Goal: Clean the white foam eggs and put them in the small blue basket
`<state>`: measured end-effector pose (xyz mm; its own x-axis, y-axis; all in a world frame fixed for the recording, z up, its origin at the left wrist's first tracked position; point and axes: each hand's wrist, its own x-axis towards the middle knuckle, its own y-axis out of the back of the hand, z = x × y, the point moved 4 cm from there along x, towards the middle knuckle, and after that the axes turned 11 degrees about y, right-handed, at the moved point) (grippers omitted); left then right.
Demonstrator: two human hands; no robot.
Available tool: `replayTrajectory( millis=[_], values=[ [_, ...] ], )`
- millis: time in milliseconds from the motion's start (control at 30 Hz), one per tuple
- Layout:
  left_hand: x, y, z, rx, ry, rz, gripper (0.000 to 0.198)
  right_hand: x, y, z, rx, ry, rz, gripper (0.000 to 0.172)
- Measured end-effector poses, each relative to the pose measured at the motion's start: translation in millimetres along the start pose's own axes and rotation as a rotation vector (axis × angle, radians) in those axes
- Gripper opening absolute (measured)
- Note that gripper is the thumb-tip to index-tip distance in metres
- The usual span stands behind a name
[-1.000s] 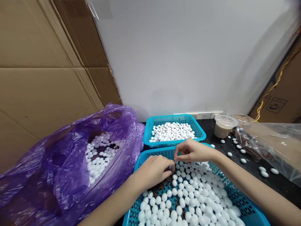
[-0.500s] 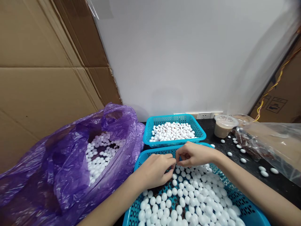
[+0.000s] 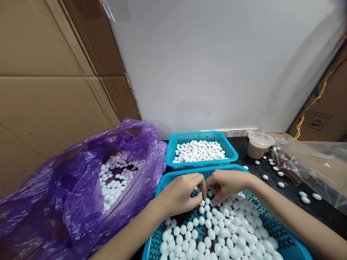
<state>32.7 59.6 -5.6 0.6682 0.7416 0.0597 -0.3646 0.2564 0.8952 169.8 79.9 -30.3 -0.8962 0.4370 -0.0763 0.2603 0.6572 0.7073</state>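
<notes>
Many smooth white oval bead-like pieces [image 3: 233,224] lie in the near blue plastic basket [image 3: 294,245], heaped toward its right and front. Over the back part of this basket my left hand [image 3: 187,191] is bent down, its thumb and fingers closed in a pinch; anything between the fingertips is too small or hidden to make out. Right beside it, almost touching, my right hand [image 3: 225,184] reaches down with curled fingers, thumb and forefinger apart around a few white pieces. Brown bits and the basket's lattice floor show between the pieces below my left hand.
Behind stands a smaller blue basket [image 3: 200,165] of white pieces with reddish marks. A purple plastic bag [image 3: 81,187] holding more pieces lies left. To the right, a lidded cup [image 3: 258,146], loose pieces and a clear bag [image 3: 320,162] rest on the black table [image 3: 294,213].
My right hand has dipped lower into the near basket, its thumb and forefinger spreading down to the white pieces. My left hand stays nearly in place, its fingers turned slightly more downward.
</notes>
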Motion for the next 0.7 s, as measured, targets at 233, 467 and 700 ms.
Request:
replayTrajectory(
  millis=[233, 467, 700],
  values=[
    [-1.0, 0.1, 4.3, 0.009, -0.101, 0.058, 0.015, 0.4, 1.5, -1.3, 0.086, 0.031, 0.041, 0.018],
    [-6.6, 14.0, 14.9, -0.049, -0.344, 0.323, 0.01, 0.2, 14.7, -4.8, 0.497, 0.26, 0.372, 0.018],
    [-12.0, 28.8, 18.6, -0.153, -0.377, 0.539, 0.013, -6.3, 31.5, -5.2, 0.782, 0.375, 0.685, 0.015]
  ],
)
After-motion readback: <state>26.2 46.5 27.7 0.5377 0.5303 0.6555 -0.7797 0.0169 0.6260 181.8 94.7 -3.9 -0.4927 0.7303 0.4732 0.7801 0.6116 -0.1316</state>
